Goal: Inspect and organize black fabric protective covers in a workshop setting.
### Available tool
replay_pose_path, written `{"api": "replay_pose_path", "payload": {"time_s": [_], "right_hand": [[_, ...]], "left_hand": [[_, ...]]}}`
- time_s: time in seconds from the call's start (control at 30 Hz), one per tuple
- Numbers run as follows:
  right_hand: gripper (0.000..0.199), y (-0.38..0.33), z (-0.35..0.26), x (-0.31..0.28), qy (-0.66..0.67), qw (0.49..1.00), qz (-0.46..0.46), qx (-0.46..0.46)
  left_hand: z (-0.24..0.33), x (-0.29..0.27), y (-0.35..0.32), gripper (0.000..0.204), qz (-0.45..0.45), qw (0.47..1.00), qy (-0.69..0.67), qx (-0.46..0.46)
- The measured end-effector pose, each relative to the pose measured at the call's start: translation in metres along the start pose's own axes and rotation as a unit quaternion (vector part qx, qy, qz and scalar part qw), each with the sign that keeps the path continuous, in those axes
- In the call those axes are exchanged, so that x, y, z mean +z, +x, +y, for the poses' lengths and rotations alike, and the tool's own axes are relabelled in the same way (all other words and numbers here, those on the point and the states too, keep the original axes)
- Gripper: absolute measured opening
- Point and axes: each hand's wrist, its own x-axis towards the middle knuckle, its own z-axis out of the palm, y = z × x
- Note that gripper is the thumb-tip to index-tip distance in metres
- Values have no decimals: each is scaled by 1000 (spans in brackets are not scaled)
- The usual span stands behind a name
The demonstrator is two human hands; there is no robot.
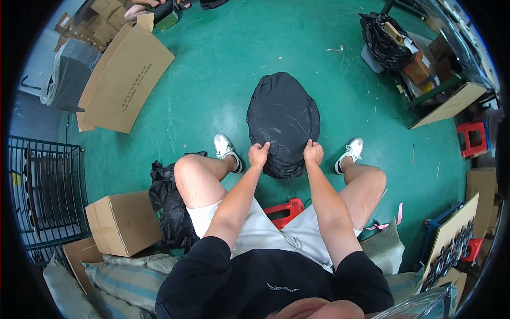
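Observation:
A round piece of black, wrinkled sheet material [283,114] lies in front of me, between my feet. Its near edge is pinched at the left by my left hand [259,154], thumb on top. At the right edge my right hand [313,152] grips it the same way. Below that edge, between my hands, more folded black layers [285,169] show, stacked on the green floor [212,90]. How many pieces lie in the pile is hidden. Beside my left leg is a crumpled heap of similar black material [172,207].
A red stool [287,212] is under me. Cardboard boxes stand at left [125,223] and far left [127,80], near a dark metal rack [48,191]. Woven sacks [127,282] lie behind. Far right, a black bag [385,42] sits by a cluttered shelf; another person's legs [139,11] show far left.

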Motion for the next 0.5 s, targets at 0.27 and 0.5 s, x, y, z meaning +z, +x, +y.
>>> {"api": "replay_pose_path", "payload": {"time_s": [0.27, 0.5], "right_hand": [[38, 18, 26, 18, 101, 995, -9, -20], [35, 13, 28, 19, 28, 994, 12, -104]], "left_hand": [[4, -3, -3, 44, 3, 999, 38, 38], [-3, -3, 5, 43, -7, 1000, -1, 25]]}}
